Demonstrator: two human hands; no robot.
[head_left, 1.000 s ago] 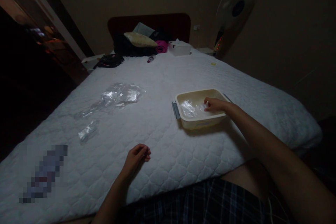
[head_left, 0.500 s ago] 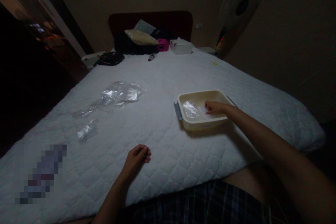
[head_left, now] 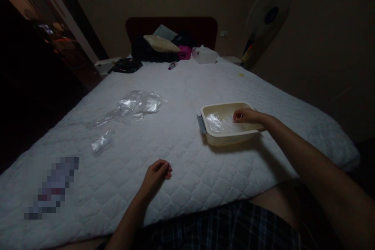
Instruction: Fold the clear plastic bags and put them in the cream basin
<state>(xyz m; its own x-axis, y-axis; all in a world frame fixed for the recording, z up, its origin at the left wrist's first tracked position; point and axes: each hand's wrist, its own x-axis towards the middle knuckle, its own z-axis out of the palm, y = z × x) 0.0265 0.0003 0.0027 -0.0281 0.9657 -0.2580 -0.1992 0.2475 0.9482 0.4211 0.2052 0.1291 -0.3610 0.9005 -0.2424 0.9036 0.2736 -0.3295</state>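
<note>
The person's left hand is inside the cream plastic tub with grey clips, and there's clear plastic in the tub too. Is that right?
Not quite: it's the bare right hand that is inside the cream plastic tub with grey clips, as the head view shows. There is clear crinkly plastic in the tub too.

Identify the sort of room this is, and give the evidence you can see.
It looks like a bedroom: a wide bed with a white quilted cover fills the view, a dark red headboard stands at its far end, and a cushion lies on dark fabric before it.
</note>
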